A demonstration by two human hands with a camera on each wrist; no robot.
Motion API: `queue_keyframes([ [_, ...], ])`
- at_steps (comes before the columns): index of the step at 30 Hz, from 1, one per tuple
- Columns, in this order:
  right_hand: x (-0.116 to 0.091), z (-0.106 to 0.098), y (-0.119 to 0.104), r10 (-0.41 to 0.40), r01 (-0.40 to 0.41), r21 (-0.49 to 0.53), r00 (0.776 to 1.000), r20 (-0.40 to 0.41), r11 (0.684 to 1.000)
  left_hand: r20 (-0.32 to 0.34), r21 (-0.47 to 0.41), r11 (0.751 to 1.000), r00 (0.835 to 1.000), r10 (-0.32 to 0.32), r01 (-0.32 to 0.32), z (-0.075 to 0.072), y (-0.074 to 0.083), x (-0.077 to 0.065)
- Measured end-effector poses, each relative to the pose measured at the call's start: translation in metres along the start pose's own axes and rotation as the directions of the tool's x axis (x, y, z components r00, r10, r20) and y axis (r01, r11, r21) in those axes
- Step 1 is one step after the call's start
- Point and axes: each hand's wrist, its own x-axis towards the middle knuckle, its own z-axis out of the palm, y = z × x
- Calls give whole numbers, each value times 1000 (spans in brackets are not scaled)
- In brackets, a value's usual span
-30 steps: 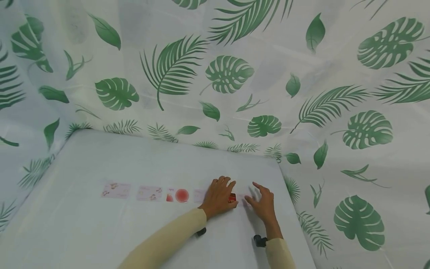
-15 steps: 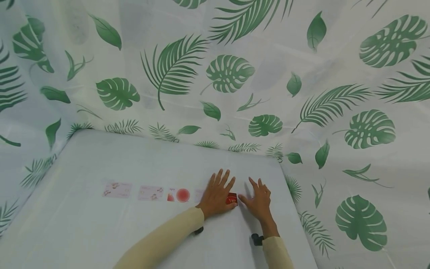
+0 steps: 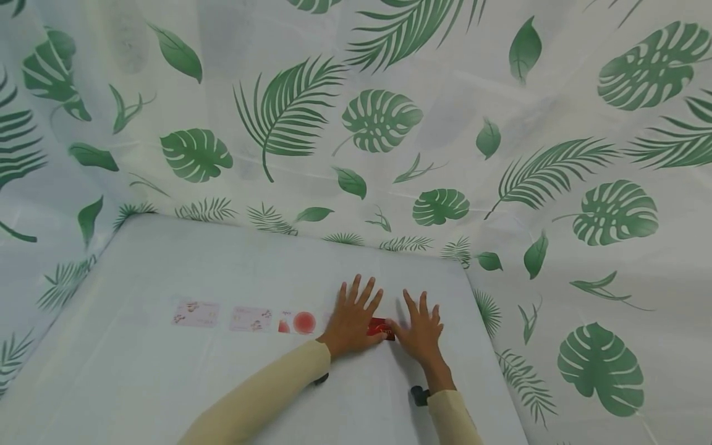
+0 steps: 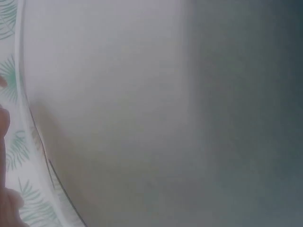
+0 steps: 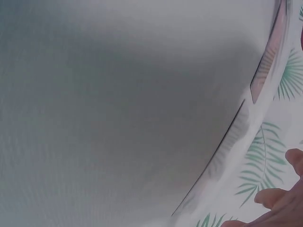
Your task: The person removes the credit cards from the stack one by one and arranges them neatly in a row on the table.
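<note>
A red card (image 3: 379,327) lies near the right end of a row of flat cards on the white table (image 3: 222,389). My left hand (image 3: 349,321) spreads its fingers straight beside the card, partly covering it, and its thumb rests at the card's lower edge. From the other side, my right hand (image 3: 419,330) has its thumb tip at the card's right edge while its other fingers point up and apart. Whether either thumb presses the card is too small to tell. Only fingers (image 5: 273,197) of my right hand enter the right wrist view's lower corner.
Two pale pink cards, one at the far left (image 3: 196,314) and one beside it (image 3: 250,319), continue the row. A card with a red circle (image 3: 304,322) follows; a pale card (image 3: 329,318) is mostly hidden by my left hand. Leaf-printed sheeting (image 3: 311,204) walls the table's back and sides.
The left hand has straightened and spread its fingers and shifted slightly left. The right hand has moved left, bringing its thumb to the red card, which sits slightly further left among the hands.
</note>
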Motion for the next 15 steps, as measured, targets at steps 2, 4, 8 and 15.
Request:
queue_keyframes([
  [2, 0, 3, -3, 5, -5, 5, 1000, 11, 1000, -7, 1, 1000, 1000, 1, -1, -1, -3, -2],
  [4, -1, 5, -7, 8, -8, -1, 1000, 17, 1000, -21, -18, 1000, 1000, -2, 2, 0, -6, -4],
  [8, -3, 8, -15, 2, -2, -15, 1000, 9, 1000, -55, -66, 998, 998, -15, 11, 3, -13, -7],
  [15, -5, 7, -31, -38, 37, -37, 999, -16, 999, -86, -122, 992, 996, -29, 18, 3, -25, -11],
])
